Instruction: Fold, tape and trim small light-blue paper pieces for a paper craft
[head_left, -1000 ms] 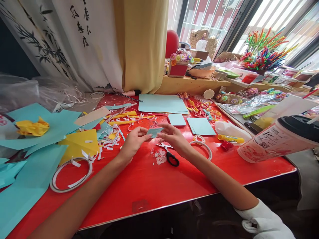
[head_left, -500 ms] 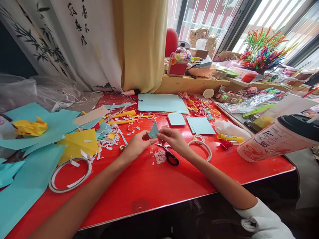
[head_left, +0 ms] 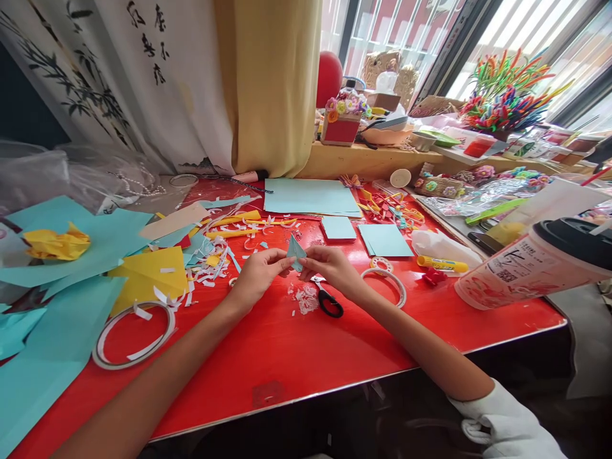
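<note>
Broadly, we log a red table [head_left: 210,376], its surface stretching from our hands to the near edge.
Left hand [head_left: 258,277] and right hand [head_left: 335,271] are closed in pinches; scissors [head_left: 329,303] lie near the right; smallest, the folded blue paper [head_left: 296,255], gripped at opposite side edges, points upward above mid-table.

Both forearms reach in from the lower corners and converge at the centre. The left hand [head_left: 261,275] and right hand [head_left: 332,269] nearly meet, fingers bent, each thumb and fingertips closed in a pinching grip.
</note>
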A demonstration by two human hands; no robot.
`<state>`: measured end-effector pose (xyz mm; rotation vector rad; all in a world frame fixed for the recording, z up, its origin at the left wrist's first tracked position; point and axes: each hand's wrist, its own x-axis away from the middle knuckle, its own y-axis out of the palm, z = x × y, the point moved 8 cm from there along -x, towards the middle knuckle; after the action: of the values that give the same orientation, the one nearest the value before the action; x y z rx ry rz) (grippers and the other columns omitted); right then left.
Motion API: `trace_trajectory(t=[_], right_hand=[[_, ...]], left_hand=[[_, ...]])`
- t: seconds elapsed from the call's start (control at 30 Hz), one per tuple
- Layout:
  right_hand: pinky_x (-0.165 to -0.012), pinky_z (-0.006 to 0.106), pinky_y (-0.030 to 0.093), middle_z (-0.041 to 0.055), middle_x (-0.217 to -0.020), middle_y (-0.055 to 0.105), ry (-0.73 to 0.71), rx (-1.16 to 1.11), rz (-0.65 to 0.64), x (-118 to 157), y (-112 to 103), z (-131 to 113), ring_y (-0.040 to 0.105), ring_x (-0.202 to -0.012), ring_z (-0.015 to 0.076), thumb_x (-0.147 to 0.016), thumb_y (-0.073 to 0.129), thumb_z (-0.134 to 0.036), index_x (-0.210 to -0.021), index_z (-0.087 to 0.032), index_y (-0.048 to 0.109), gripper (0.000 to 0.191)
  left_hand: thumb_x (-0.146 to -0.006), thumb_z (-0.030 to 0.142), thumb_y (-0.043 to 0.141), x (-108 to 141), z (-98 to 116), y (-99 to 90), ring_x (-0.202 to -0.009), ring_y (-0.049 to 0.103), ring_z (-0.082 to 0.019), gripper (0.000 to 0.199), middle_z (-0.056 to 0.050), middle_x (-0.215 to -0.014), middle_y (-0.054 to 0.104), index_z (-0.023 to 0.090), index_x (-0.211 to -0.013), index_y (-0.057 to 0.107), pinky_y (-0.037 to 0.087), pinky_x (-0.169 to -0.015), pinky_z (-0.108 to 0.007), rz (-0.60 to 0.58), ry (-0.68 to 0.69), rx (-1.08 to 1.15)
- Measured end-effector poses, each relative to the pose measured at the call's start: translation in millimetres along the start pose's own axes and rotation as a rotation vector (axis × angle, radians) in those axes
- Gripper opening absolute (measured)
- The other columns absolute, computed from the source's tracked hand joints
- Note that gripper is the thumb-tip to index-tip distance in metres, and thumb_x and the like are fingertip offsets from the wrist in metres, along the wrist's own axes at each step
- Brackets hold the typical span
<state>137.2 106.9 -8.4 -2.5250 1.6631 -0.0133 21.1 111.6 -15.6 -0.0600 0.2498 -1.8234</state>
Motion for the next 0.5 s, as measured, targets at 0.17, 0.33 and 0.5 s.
trace_trajectory(t=[0.17, 0.33, 0.5], right_hand=[[-0.063, 0.026, 0.053, 0.0021, -0.064, 0.062, 0.051, -0.078, 0.009, 0.3, 2.7, 3.6, 0.064, -0.061, 0.013, -0.075, 0.061, -0.035, -0.075, -0.013, 0.054, 0.024], [-0.062, 0.027, 0.053, 0.0019, -0.063, 0.062, 0.051, -0.102, -0.002, 0.3, 4.5, 5.1, 0.064, -0.06, 0.0129, -0.073, 0.061, -0.038, -0.075, -0.013, 0.054, 0.026], [-0.059, 0.025, 0.052, 0.0015, -0.062, 0.061, 0.013, -0.095, 0.048, -2.0, -4.3, 7.2, 0.063, -0.058, 0.0125, -0.075, 0.059, -0.04, -0.073, -0.013, 0.054, 0.027]], left_hand=[[-0.075, 0.046, 0.053, 2.2, -4.6, -3.9, -0.062, 0.051, -0.012, 0.03, 0.001, -0.064, 0.056, 0.016, -0.07, 0.055, 0.04, -0.062, -0.025, 0.071, -0.002, -0.055], [-0.078, 0.045, 0.05, 3.2, -5.8, -1.4, -0.061, 0.051, -0.012, 0.031, 0.001, -0.063, 0.055, 0.016, -0.067, 0.054, 0.039, -0.063, -0.025, 0.066, -0.008, -0.061], [-0.078, 0.043, 0.05, 1.0, 1.1, 1.5, -0.07, 0.054, -0.014, 0.029, -0.002, -0.071, 0.059, 0.015, -0.075, 0.058, 0.042, -0.07, -0.026, -0.01, 0.01, -0.004]])
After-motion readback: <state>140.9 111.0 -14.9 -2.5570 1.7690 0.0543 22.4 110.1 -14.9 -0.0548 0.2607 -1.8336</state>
